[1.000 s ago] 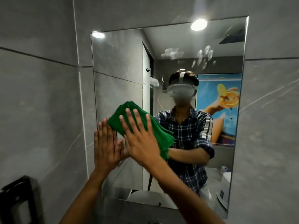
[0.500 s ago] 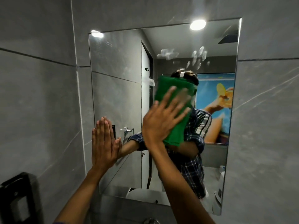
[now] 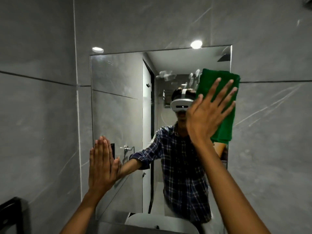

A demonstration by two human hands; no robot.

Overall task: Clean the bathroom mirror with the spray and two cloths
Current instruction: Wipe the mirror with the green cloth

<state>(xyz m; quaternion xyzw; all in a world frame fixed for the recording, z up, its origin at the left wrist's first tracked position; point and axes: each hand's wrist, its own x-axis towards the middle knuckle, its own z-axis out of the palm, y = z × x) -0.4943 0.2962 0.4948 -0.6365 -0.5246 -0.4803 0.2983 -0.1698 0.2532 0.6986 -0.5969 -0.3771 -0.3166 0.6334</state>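
A rectangular mirror hangs on the grey tiled wall. My right hand presses a folded green cloth flat against the mirror's upper right part, fingers spread; the cloth overlaps the mirror's right edge. White foam smears sit on the glass just left of the cloth. My left hand rests flat, fingers together, on the mirror's lower left edge and holds nothing. No spray bottle and no second cloth are in sight.
A white basin shows in the mirror's bottom part. A black fixture sticks out of the left wall at the lower left. Grey tiles surround the mirror on all sides.
My right hand has swept the green cloth across the mirror from lower left up to the upper right. My left hand has stayed flat on the lower left edge.
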